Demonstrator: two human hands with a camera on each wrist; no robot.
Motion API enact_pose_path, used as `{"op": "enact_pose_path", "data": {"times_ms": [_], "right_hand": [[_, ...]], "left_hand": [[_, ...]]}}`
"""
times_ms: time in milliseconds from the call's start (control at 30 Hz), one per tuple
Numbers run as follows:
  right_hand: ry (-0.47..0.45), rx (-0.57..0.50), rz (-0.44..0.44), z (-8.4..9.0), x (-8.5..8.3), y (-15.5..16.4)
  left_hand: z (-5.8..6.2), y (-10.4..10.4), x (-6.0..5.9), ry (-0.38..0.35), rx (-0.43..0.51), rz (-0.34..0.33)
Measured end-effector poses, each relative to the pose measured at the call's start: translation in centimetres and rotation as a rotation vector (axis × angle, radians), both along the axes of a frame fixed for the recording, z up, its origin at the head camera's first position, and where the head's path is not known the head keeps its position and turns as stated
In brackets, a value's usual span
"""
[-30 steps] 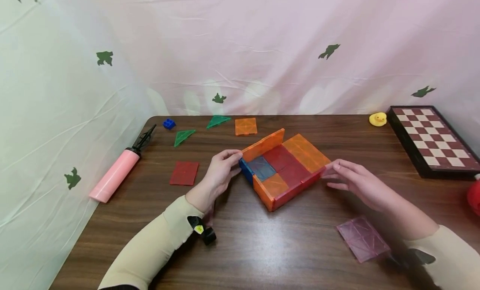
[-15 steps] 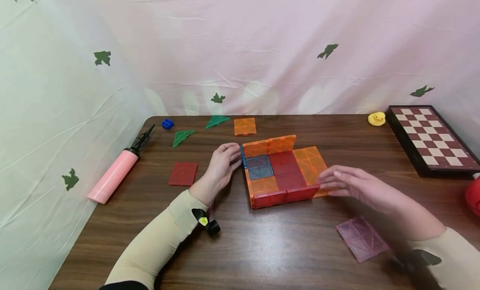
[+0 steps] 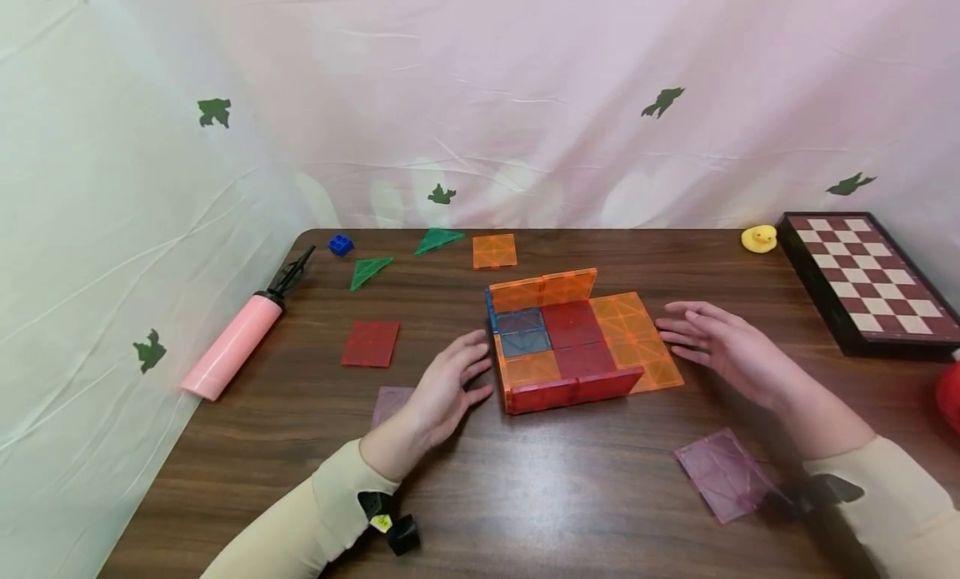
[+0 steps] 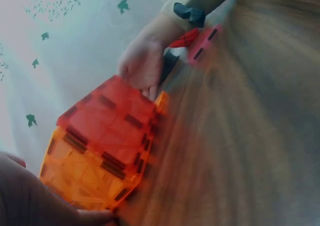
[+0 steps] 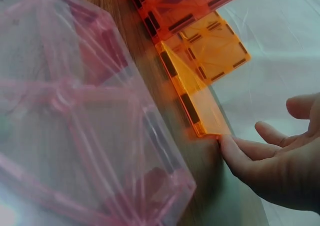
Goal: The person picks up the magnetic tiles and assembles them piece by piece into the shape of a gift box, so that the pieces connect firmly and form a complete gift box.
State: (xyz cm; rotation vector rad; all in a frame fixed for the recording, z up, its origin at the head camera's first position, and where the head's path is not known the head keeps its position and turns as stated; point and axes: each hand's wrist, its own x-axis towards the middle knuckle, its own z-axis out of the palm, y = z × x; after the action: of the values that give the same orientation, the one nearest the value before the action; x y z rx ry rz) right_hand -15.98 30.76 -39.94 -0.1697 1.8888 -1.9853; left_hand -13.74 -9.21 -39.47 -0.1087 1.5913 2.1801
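A low box of see-through magnetic tiles stands mid-table in the head view, with a floor of blue, red and orange squares. Its red front wall [image 3: 577,390] and orange back wall [image 3: 543,289] are upright. A flat orange section [image 3: 637,341] juts out at the right. My left hand [image 3: 446,391] is just left of the box's front corner, its fingers loosely bent and holding nothing. Off the flat section's right edge is my right hand [image 3: 723,346], fingers extended; in the right wrist view its fingertips [image 5: 230,148] come right at the orange tile's edge.
Loose tiles lie about: a pink square [image 3: 726,475] at right, a red square [image 3: 371,344], an orange square [image 3: 495,252] and green triangles [image 3: 438,241]. A pink pump [image 3: 232,346] lies left; a chessboard [image 3: 873,279] and rubber duck [image 3: 759,238] are at right.
The tile box has turned so its red wall faces the front. My left hand has come off its left corner toward me, uncovering a pink tile. My right hand has drawn away rightward.
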Motion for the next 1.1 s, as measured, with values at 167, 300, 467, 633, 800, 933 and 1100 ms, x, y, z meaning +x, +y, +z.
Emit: {"op": "enact_pose_path", "data": {"times_ms": [167,300,467,633,800,933,1100], "right_hand": [[-0.027,0.109,-0.018,0.0,0.1,-0.4],[-0.054,0.154,-0.025,0.1,0.5,-0.5],[-0.069,0.149,-0.016,0.2,1.6,-0.5],[-0.056,0.064,-0.031,0.1,2.2,-0.5],[-0.025,-0.005,-0.062,0.0,2.5,-0.8],[0.002,0.015,-0.105,0.1,2.4,-1.1],[-0.002,0.004,-0.169,0.2,1.9,-1.9]], "left_hand": [[-0.6,0.4,0.1,0.042,0.005,-0.09],[-0.9,0.2,-0.6,0.071,0.0,-0.122],[-1.3,-0.6,-1.6,0.083,-0.018,-0.162],[-1.4,-1.2,-2.1,0.067,-0.047,-0.176],[-1.5,-1.2,-2.1,0.065,-0.053,-0.179],[-1.3,-1.0,-1.9,0.073,-0.044,-0.177],[-1.3,-0.6,-1.6,0.069,-0.03,-0.18]]}}
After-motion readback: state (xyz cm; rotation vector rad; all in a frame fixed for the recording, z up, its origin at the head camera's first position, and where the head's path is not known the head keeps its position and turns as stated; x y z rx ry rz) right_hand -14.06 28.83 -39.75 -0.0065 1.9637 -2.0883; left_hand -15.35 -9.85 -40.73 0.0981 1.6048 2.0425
